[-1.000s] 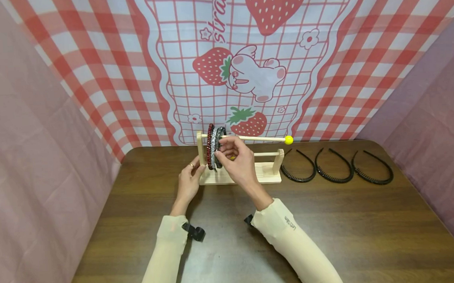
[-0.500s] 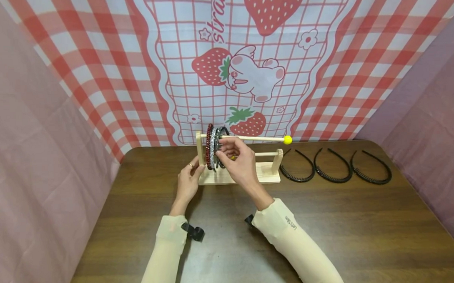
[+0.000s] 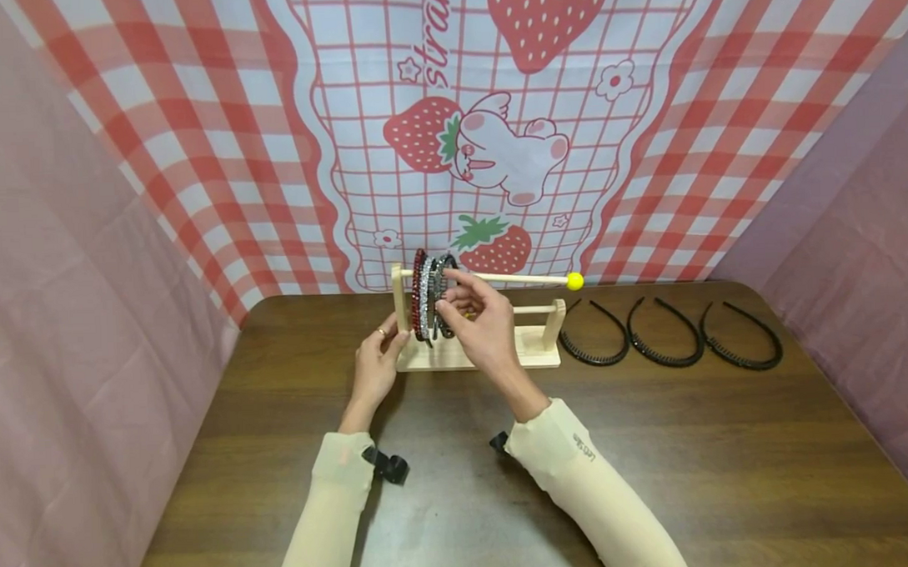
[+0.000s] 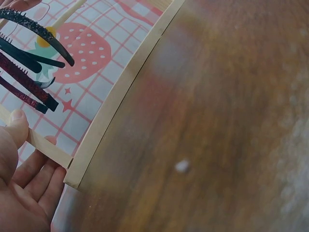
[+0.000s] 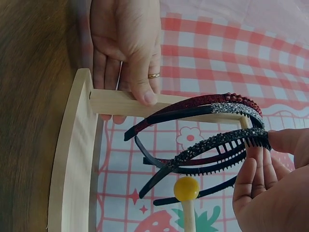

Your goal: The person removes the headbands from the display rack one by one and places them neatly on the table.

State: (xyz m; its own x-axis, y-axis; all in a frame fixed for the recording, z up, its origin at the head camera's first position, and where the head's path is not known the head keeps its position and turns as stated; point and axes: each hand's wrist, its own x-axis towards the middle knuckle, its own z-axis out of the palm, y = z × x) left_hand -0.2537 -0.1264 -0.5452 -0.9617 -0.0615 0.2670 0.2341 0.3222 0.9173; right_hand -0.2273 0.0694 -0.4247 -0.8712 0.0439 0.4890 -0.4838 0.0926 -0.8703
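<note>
Black headband (image 5: 212, 142) is on the upper rod (image 3: 525, 278) of the stand (image 3: 537, 343), beside the silver headband (image 5: 229, 108) and red headband (image 5: 183, 106). I see the right hand (image 3: 487, 328) pinching its band between thumb and fingertips, forearm angled inward, remaining fingers bent. I see the left hand (image 3: 378, 365) gripping the left post (image 3: 400, 300), thumb on one face, fingers behind, forearm extended forward. Three plain headbands (image 3: 678, 363) lie on the table (image 3: 446, 501), right of the stand.
</note>
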